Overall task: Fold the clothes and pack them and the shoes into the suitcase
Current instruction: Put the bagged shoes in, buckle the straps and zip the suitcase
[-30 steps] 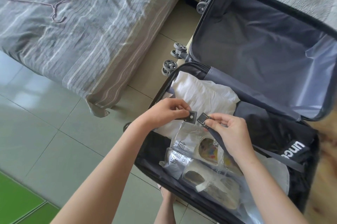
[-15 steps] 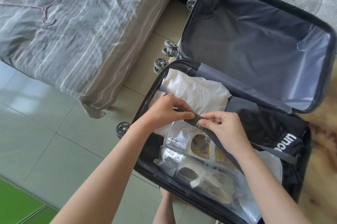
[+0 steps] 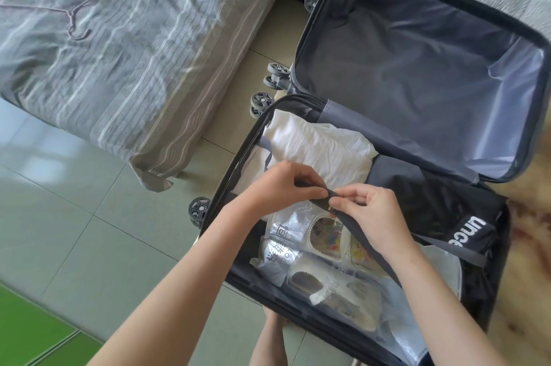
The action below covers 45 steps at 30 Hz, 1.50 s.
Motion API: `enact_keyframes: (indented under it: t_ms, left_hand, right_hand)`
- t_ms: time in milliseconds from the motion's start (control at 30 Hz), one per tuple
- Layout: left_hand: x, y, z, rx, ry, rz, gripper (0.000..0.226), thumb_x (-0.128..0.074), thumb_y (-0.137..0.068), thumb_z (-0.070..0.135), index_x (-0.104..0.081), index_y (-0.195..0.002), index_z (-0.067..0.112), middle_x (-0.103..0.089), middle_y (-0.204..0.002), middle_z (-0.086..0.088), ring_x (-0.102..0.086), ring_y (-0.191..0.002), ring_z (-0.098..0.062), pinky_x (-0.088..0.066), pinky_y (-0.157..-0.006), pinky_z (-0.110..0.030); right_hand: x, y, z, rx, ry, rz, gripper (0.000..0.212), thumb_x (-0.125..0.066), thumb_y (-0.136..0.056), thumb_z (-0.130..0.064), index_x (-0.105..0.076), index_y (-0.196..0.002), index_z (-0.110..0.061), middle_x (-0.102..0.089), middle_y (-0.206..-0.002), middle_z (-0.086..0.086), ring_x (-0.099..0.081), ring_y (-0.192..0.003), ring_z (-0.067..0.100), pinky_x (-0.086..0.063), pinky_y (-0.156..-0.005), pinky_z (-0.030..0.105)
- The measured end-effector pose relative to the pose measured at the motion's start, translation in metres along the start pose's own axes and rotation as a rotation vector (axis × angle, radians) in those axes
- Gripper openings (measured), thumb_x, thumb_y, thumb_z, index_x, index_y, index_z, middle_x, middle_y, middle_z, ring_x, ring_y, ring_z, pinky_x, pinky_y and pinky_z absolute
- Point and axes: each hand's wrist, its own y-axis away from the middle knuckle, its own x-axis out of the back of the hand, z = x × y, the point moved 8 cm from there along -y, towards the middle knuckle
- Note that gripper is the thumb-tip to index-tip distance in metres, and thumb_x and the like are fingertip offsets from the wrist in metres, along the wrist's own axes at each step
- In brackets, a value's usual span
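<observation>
Right — the suitcase [image 3: 224, 184] lies open on the floor [image 3: 74, 216], its lid [image 3: 402, 73] thrown back and showing only lining. The near half holds everything: white clothes [image 3: 316, 148] folded at the wheel end, black clothes [image 3: 447, 204] beside them toward the other end, and the shoes [image 3: 313, 282] in a clear plastic bag [image 3: 280, 249] along the near wall.

Both hands meet over the middle of the packed half at the buckle [image 3: 321, 201]. The left hand [image 3: 280, 186] pinches one end of it between thumb and forefinger, the other fingers curled in. The right hand [image 3: 372, 213] pinches the other end the same way, and the strap [image 3: 351, 230] runs from under it diagonally across the shoes. Fingertips cover the join, so I cannot tell whether the two halves have clicked together.

Judgement: this is the last stage, strapping the load down. The hands pull toward each other because the strap has to be drawn tight over the pile before the clasp will seat — the soft clothes give, the bagged shoes less so.

Beyond the case: a bed [image 3: 119, 52] with a striped grey cover to the left, one bare wire hanger [image 3: 72, 20] lying on it, no clothes visible there. That suggests nothing is left to fold.
</observation>
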Motion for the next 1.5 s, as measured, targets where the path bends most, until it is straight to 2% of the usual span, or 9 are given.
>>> enact_keyframes:
  t_ms: [333, 433, 533, 633, 867, 933, 1133, 1367, 1500]
  left_hand:
    - [-0.045, -0.007, 0.016, -0.063, -0.169, -0.046, 0.015, -0.067, -0.087, 0.022, -0.072, -0.101, 0.018, -0.074, -0.089, 0.007, -0.061, -0.073, 0.004, -0.044, -0.07, -0.005]
    - [-0.061, -0.008, 0.019, -0.087, -0.281, -0.072, 0.015, -0.065, -0.089, 0.026, -0.072, -0.101, 0.022, -0.073, -0.088, 0.009, -0.058, -0.072, 0.001, -0.039, -0.078, -0.013]
    - [-0.069, -0.01, 0.018, -0.112, -0.391, -0.064, 0.015, -0.06, -0.092, 0.029, -0.069, -0.102, 0.026, -0.07, -0.089, 0.009, -0.05, -0.087, -0.006, -0.031, -0.091, -0.023]
    - [-0.07, -0.011, 0.018, -0.134, -0.401, -0.017, 0.017, -0.058, -0.093, 0.028, -0.067, -0.108, 0.025, -0.068, -0.091, 0.009, -0.046, -0.095, -0.008, -0.024, -0.093, -0.019]
    - [-0.074, -0.004, 0.014, -0.226, -0.428, 0.027, 0.043, -0.083, -0.067, 0.036, -0.064, -0.105, 0.025, -0.056, -0.084, 0.017, -0.046, -0.085, -0.01, -0.022, -0.095, -0.01]
    - [-0.074, -0.003, 0.013, -0.235, -0.441, 0.04, 0.044, -0.085, -0.065, 0.033, -0.065, -0.102, 0.024, -0.059, -0.083, 0.016, -0.047, -0.083, -0.01, -0.027, -0.095, -0.017]
    - [-0.072, -0.002, 0.015, -0.246, -0.411, 0.102, 0.038, -0.085, -0.065, 0.027, -0.068, -0.099, 0.023, -0.067, -0.082, 0.008, -0.051, -0.084, -0.014, -0.018, -0.096, -0.006]
    - [-0.075, 0.0, 0.014, -0.289, -0.373, 0.113, 0.035, -0.082, -0.062, 0.033, -0.074, -0.094, 0.021, -0.061, -0.076, 0.011, -0.049, -0.083, -0.011, -0.031, -0.089, -0.017]
    - [-0.073, -0.004, 0.014, -0.31, -0.413, 0.108, 0.036, -0.083, -0.059, 0.033, -0.076, -0.093, 0.022, -0.063, -0.079, 0.0, -0.056, -0.087, -0.02, -0.016, -0.099, -0.005]
  right_hand:
    - [0.035, 0.009, 0.039, 0.049, 0.21, 0.027, 0.015, -0.07, -0.085, -0.026, -0.071, -0.081, -0.04, -0.072, -0.08, -0.014, -0.062, -0.099, 0.018, -0.049, -0.089, 0.041]
    - [0.04, 0.013, 0.054, 0.083, 0.255, 0.052, 0.021, -0.067, -0.085, -0.032, -0.067, -0.077, -0.051, -0.071, -0.08, -0.019, -0.061, -0.1, 0.02, -0.047, -0.092, 0.044]
    - [0.044, 0.015, 0.063, 0.124, 0.337, 0.097, 0.012, -0.062, -0.086, -0.037, -0.068, -0.086, -0.048, -0.068, -0.08, -0.015, -0.056, -0.099, 0.021, -0.039, -0.095, 0.035]
    - [0.049, 0.016, 0.063, 0.169, 0.452, 0.183, 0.014, -0.065, -0.087, -0.027, -0.07, -0.093, -0.039, -0.065, -0.082, -0.013, -0.053, -0.096, 0.021, -0.024, -0.083, 0.022]
    - [0.047, 0.032, 0.054, 0.339, 0.558, 0.258, 0.031, -0.067, -0.065, -0.05, -0.068, -0.093, -0.036, -0.06, -0.078, -0.022, -0.045, -0.087, 0.004, -0.018, -0.077, 0.023]
    - [0.044, 0.035, 0.055, 0.355, 0.592, 0.255, 0.035, -0.074, -0.064, -0.046, -0.067, -0.097, -0.035, -0.059, -0.082, -0.02, -0.042, -0.091, 0.005, -0.017, -0.079, 0.023]
    - [0.038, 0.032, 0.056, 0.354, 0.653, 0.285, 0.041, -0.087, -0.06, -0.031, -0.069, -0.096, -0.031, -0.061, -0.085, -0.016, -0.041, -0.094, 0.01, -0.016, -0.083, 0.024]
    - [0.041, 0.034, 0.057, 0.378, 0.585, 0.336, 0.033, -0.078, -0.061, -0.035, -0.072, -0.093, -0.031, -0.062, -0.083, -0.018, -0.04, -0.093, 0.009, -0.016, -0.082, 0.023]
    - [0.039, 0.033, 0.054, 0.412, 0.594, 0.34, 0.032, -0.07, -0.064, -0.04, -0.074, -0.094, -0.031, -0.063, -0.08, -0.018, -0.042, -0.092, 0.008, -0.018, -0.083, 0.024]
